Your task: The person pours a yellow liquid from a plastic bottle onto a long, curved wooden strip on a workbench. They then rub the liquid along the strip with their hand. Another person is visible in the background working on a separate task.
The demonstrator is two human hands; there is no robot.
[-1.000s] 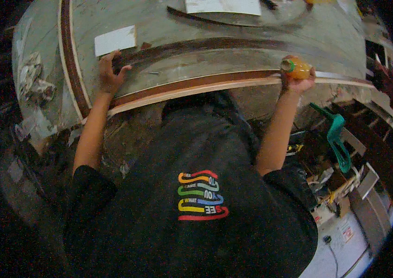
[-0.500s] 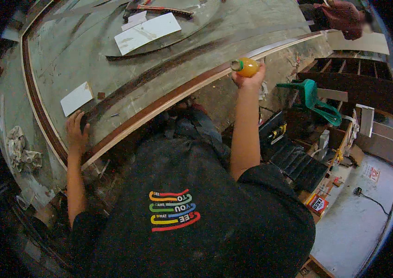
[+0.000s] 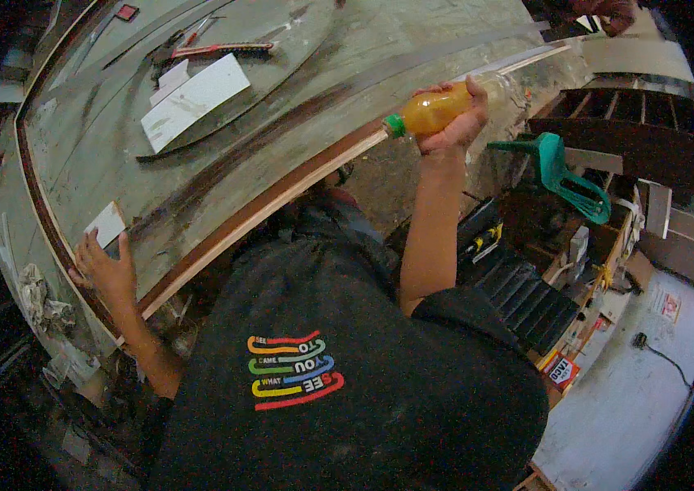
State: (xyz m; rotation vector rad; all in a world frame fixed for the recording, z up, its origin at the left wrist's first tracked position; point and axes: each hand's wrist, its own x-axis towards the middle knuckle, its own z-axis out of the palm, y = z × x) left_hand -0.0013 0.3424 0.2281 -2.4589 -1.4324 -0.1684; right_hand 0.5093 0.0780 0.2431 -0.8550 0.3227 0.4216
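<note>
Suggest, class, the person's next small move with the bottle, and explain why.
Perhaps turn the bottle upright: the right hand holds it sideways, its green top pointing left, and the orange liquid inside could spill if that top is loose.

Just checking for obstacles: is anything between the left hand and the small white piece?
Nothing visible: the left hand is right at the near edge of the white piece, though touch cannot be made out. The bottle is in the right hand, well to the right.
</note>
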